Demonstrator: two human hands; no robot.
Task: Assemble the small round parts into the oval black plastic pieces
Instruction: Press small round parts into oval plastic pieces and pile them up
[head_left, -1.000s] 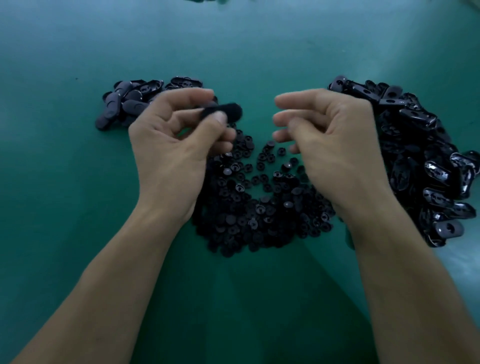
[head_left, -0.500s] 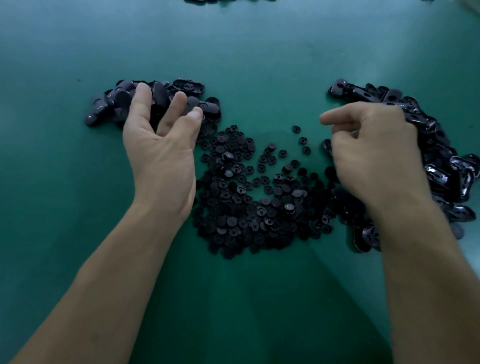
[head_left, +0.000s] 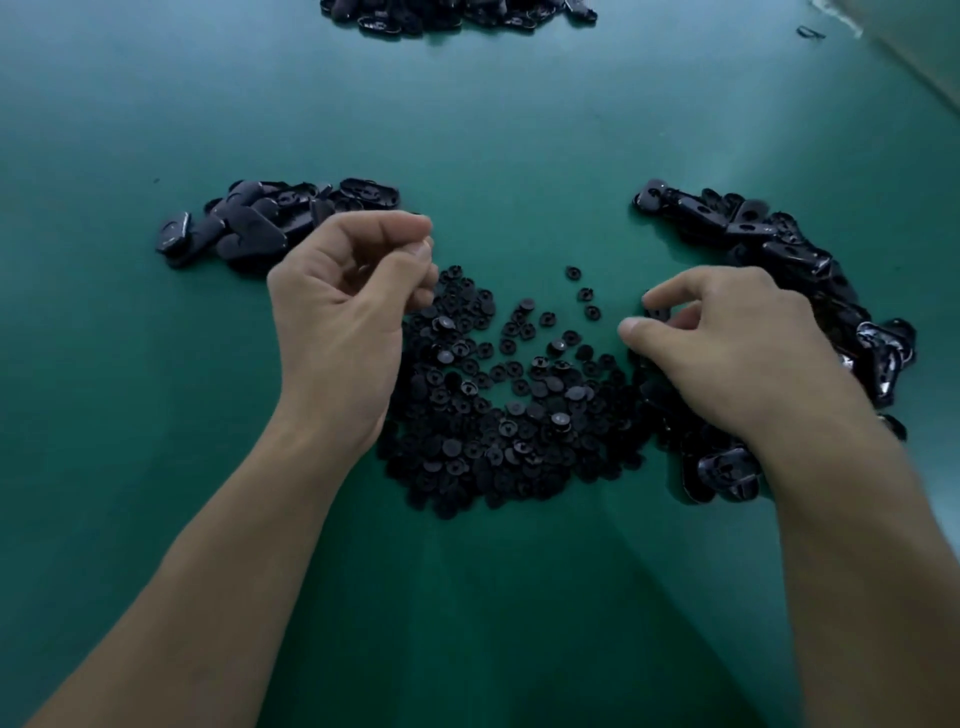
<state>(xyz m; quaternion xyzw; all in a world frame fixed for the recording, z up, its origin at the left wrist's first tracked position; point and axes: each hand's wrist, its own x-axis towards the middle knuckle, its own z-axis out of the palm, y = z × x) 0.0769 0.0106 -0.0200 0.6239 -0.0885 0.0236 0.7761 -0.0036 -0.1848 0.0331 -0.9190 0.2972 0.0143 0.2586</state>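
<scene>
The right grip (head_left: 737, 358) pinches an oval piece (head_left: 657, 313) at the edge of the oval heap (head_left: 779, 249). The left grip (head_left: 343, 317) curls above the round parts (head_left: 519, 415); I cannot tell whether it holds one. Best to turn the oval hollow-side up and take a single round part.

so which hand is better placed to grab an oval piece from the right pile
Right, probably. The right hand sits over that pile of oval pieces, thumb and forefinger either side of a dark piece at its edge. The left hand is curled over the round parts.
</scene>
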